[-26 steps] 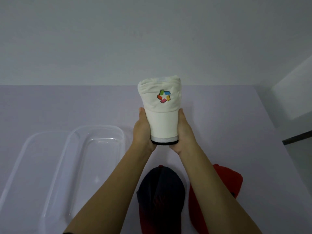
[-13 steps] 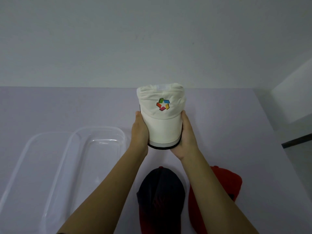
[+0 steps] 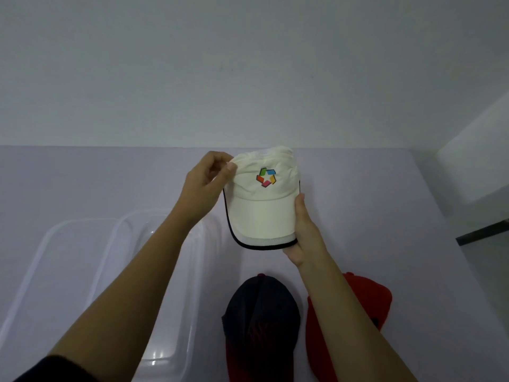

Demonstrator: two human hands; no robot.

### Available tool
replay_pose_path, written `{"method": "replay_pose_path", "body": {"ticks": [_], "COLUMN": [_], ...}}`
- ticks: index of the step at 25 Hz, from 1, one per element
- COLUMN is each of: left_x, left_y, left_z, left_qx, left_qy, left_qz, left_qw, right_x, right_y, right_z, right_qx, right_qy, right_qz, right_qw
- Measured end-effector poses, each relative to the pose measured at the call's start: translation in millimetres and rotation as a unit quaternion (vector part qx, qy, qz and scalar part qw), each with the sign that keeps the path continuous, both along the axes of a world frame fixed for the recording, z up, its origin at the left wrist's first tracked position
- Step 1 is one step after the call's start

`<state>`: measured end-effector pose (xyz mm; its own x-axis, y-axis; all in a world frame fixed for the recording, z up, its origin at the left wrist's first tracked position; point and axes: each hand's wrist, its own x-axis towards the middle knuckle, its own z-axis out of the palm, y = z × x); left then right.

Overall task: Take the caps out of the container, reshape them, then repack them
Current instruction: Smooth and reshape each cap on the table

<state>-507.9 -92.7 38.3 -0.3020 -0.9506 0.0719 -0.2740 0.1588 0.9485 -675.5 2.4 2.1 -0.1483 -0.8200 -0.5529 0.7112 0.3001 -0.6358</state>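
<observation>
A cream cap (image 3: 261,213) with a multicoloured logo and a dark-edged brim is held up above the table, brim toward me. My left hand (image 3: 205,186) pinches the top left of its crown. My right hand (image 3: 305,232) grips the brim's right edge. Below, a dark navy cap (image 3: 260,312) with a red brim lies on the table, and a red cap (image 3: 366,301) lies to its right, partly hidden by my right forearm. A clear plastic container (image 3: 132,232) stands at the left, behind my left forearm.
A clear lid (image 3: 49,244) lies beside the container at the far left. The pale table (image 3: 371,216) meets a plain wall at the back. A white block (image 3: 473,161) and a dark edge (image 3: 482,232) sit at the right.
My left hand has left the brim's side and moved up to pinch the crown. The brim has spread wider and flatter. The cap has dropped slightly.
</observation>
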Motion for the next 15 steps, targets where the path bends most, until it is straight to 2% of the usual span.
{"method": "replay_pose_path", "body": {"ticks": [2, 5, 10, 13, 15], "left_x": [0.6, -0.4, -17.1, -23.0, -29.6], "left_y": [-7.0, -15.7, -23.1, -26.1, -28.3], "left_z": [5.3, 15.6, 34.4, 41.9, 46.5], "left_qx": [-0.011, -0.083, -0.089, -0.071, -0.066], "left_qy": [-0.063, -0.161, -0.247, -0.253, -0.283], "left_qz": [-0.039, -0.07, -0.138, -0.179, -0.223], "left_qw": [0.997, 0.981, 0.955, 0.948, 0.931], "right_x": [5.3, 15.4, 17.6, 20.5, 21.5], "right_y": [2.4, 6.8, 9.0, 8.8, 7.7], "right_z": [-1.4, -9.2, -13.6, -12.0, -14.1], "right_qx": [0.014, -0.001, -0.006, -0.003, 0.002], "right_qy": [0.002, 0.007, 0.0, -0.003, 0.004], "right_qz": [-0.001, -0.006, -0.029, -0.033, -0.039], "right_qw": [1.0, 1.0, 1.0, 0.999, 0.999]}}
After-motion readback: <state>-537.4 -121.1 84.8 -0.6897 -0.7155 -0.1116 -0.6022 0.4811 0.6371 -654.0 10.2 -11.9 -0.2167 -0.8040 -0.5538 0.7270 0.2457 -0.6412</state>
